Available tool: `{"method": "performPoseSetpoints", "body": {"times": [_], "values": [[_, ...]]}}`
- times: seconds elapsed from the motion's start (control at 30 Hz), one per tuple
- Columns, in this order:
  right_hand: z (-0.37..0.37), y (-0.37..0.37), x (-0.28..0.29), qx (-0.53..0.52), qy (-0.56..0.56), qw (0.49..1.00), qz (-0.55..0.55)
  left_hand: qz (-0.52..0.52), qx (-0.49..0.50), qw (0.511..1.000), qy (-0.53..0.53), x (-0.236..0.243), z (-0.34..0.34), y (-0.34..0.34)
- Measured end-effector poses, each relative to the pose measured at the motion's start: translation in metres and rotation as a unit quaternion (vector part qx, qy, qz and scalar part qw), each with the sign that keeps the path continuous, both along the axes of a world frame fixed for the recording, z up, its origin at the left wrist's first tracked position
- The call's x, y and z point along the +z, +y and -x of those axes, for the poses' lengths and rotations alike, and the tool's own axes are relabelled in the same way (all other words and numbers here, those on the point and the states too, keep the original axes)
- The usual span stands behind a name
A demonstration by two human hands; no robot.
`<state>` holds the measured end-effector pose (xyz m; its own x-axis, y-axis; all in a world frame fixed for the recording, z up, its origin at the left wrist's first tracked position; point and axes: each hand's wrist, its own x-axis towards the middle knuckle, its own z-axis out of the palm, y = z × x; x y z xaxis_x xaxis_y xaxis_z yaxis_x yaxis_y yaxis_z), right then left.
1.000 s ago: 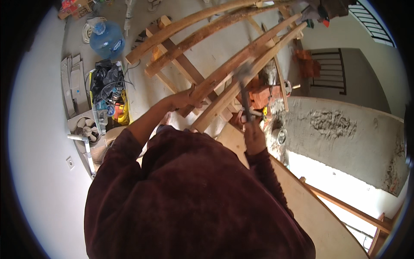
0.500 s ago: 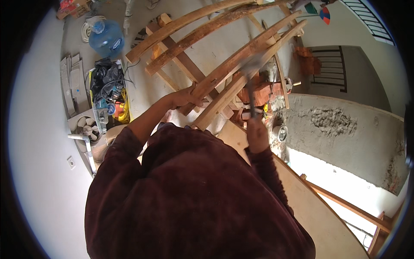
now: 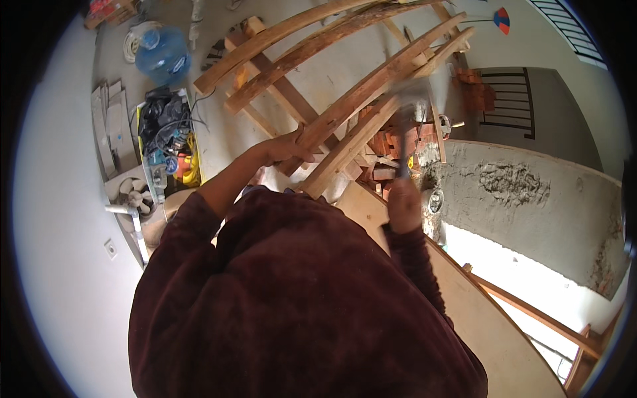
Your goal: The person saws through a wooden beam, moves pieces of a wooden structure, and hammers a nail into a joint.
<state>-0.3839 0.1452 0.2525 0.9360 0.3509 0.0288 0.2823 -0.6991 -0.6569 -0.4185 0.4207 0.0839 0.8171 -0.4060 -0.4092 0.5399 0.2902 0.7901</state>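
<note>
My left hand is wrapped round the near end of a long wooden beam. In my right hand is a hammer, held by its dark handle. Its head is smeared by motion and shows over a second, paler beam just right of the first. Whether the head touches that beam, I cannot tell. Both beams slant away to the far right and lie across a timber crosspiece.
Two more beams lie farther left on the same supports. On the left stand a box of tools and black bags, a blue water jug and a fan. Red bricks are stacked beyond my right hand, near a low plastered wall.
My right hand and the hammer have moved a little to the right, with the blurred head now slightly higher. The left hand keeps its place on the beam.
</note>
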Motion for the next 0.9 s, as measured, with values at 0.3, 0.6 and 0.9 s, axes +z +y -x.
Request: {"method": "performPoseSetpoints", "body": {"times": [0.3, 0.6, 0.9], "values": [[-0.002, 0.005, -0.023, 0.072, -0.035, 0.985, -0.152, -0.007, 0.027, 1.000, 0.007, -0.003, -0.007, -0.002], [0.000, 0.022, -0.013, 0.040, 0.066, 0.997, -0.031, -0.049, -0.030, 0.998, -0.001, -0.021, -0.008, 0.011], [0.010, 0.009, -0.035, 0.051, 0.064, 0.994, -0.073, -0.021, -0.010, 0.999, 0.028, -0.029, -0.011, 0.000]]}}
